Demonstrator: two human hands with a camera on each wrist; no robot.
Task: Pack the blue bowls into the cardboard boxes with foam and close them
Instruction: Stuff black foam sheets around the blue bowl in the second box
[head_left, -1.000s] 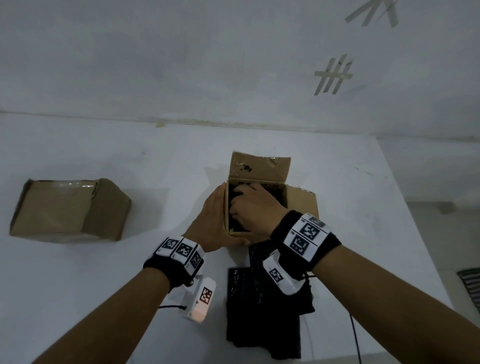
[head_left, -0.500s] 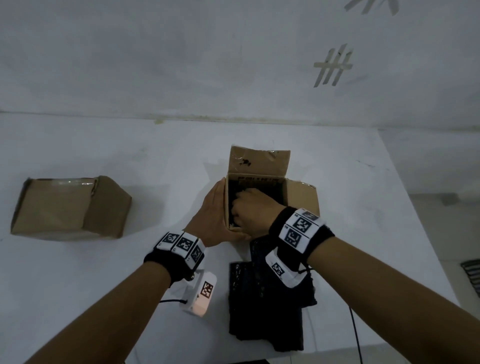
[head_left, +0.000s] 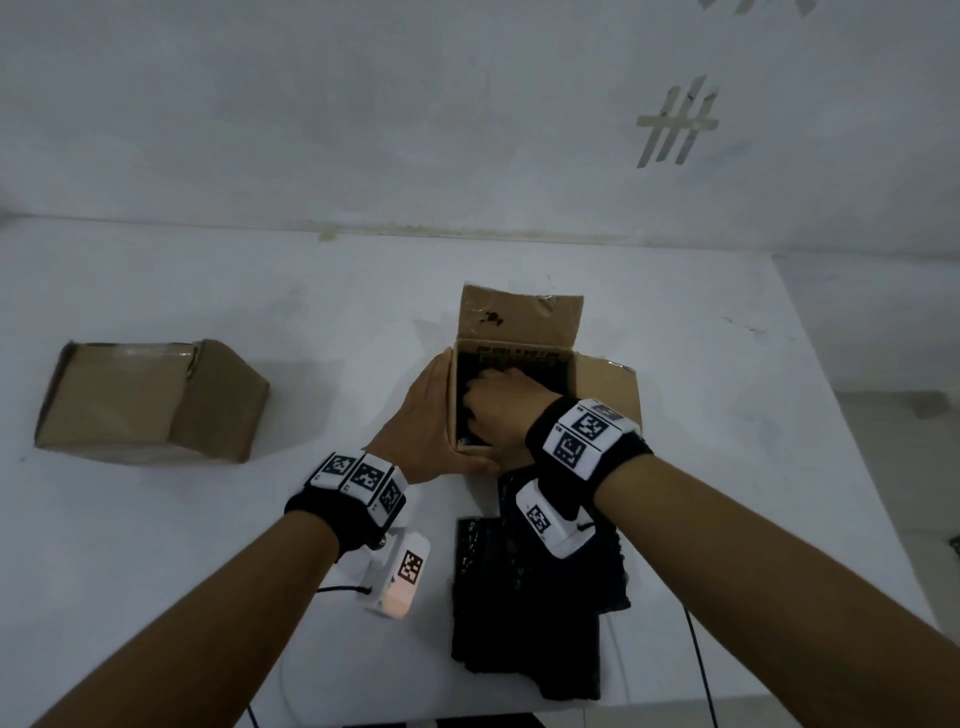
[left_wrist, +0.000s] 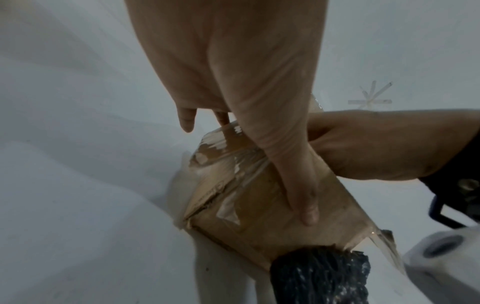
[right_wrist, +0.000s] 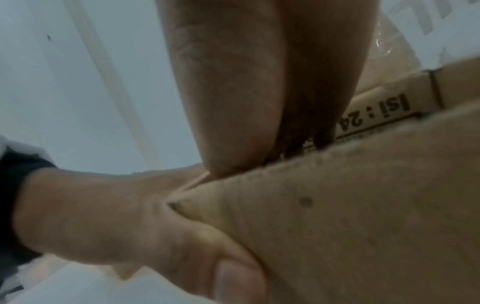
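An open cardboard box (head_left: 605, 384) stands mid-table with its far flap (head_left: 519, 317) raised. My left hand (head_left: 421, 421) presses flat against the box's left side. Its straight thumb (left_wrist: 298, 185) lies along the near face (left_wrist: 259, 205). My right hand (head_left: 498, 400) reaches down into the box onto dark foam (head_left: 556, 374). The box wall (right_wrist: 363, 205) hides its fingers. More black foam (head_left: 524, 597) lies on the table just in front of the box. No blue bowl shows in any view.
A second cardboard box (head_left: 140, 405) with its flaps down sits at the far left of the white table (head_left: 727, 467). The table's right edge (head_left: 841, 431) drops to the floor. A wall with tape marks (head_left: 675, 124) stands behind.
My right hand has pushed deeper into the box. The left hand stays pressed against the box's left side.
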